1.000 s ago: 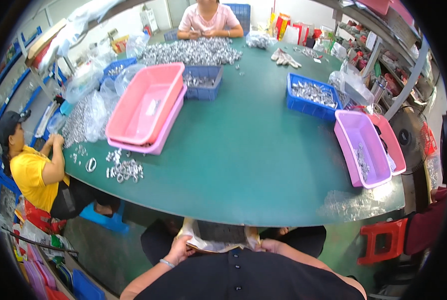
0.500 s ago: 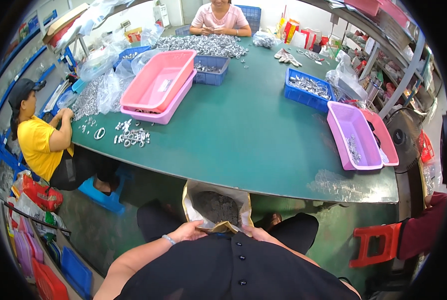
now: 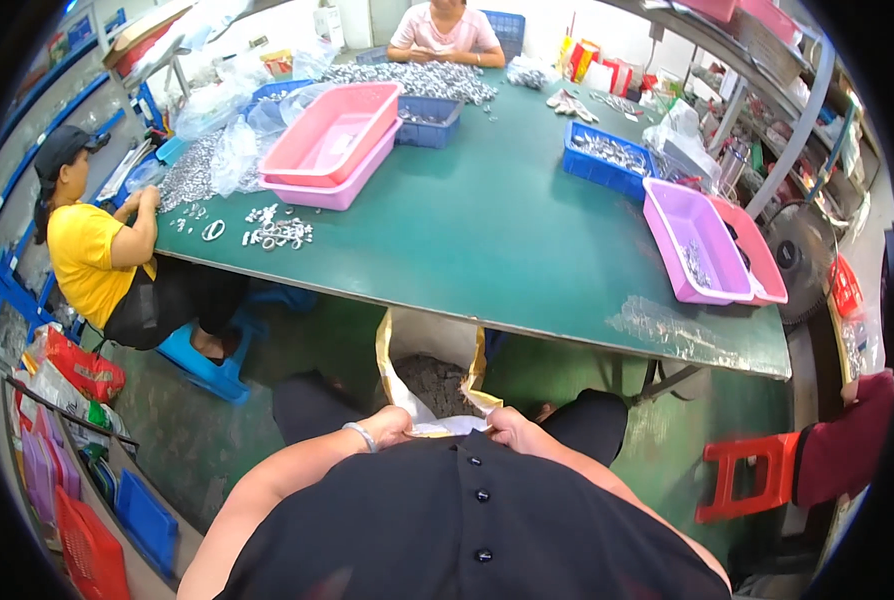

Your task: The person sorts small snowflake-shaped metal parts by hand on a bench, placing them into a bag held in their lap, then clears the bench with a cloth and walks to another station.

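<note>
Between my knees, below the table edge, stands an open white sack (image 3: 433, 335) with a yellowish rim. Dark grey, crumbly material (image 3: 427, 383) lies inside it. My left hand (image 3: 389, 425) is closed on the near left part of the sack's rim. On the near right part, my right hand (image 3: 510, 428) grips the same rim, its fingers curled and partly hidden. The near edge of the sack stretches between the two hands, close against my black shirt. How full the sack is below the rim is hidden.
Ahead is a green table (image 3: 487, 230) with stacked pink trays (image 3: 332, 135), a blue bin (image 3: 607, 150) of metal parts and a purple tray (image 3: 697, 245). A yellow-shirted person (image 3: 87, 255) sits left, another in pink (image 3: 445, 35) opposite. A red stool (image 3: 747, 478) stands right.
Both hands have drawn the near rim up and towards me, still gripping it. The sack's far wall shows more, and its near edge is pulled straighter. The view has shifted slightly.
</note>
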Motion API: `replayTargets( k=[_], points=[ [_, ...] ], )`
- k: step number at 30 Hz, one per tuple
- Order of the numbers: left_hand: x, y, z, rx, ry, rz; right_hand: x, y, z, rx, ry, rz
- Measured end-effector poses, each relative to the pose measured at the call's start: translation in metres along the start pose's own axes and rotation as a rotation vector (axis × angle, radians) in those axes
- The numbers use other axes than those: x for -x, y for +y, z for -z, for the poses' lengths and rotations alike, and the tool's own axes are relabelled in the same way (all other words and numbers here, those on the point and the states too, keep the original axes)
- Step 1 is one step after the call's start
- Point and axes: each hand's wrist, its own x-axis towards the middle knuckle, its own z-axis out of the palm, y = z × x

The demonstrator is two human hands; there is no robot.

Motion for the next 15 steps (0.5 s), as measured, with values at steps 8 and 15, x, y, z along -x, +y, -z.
replayTargets(
  k=[8, 15],
  points=[
    [0.002, 0.015, -0.003, -0.404, -0.098, -0.041, 0.008, -0.012, 0.001, 0.324, -0.030, 0.057],
    [0.009, 0.022, 0.003, -0.491, -0.268, -0.050, 0.023, -0.025, -0.025, 0.651, 0.035, 0.128]
  ],
)
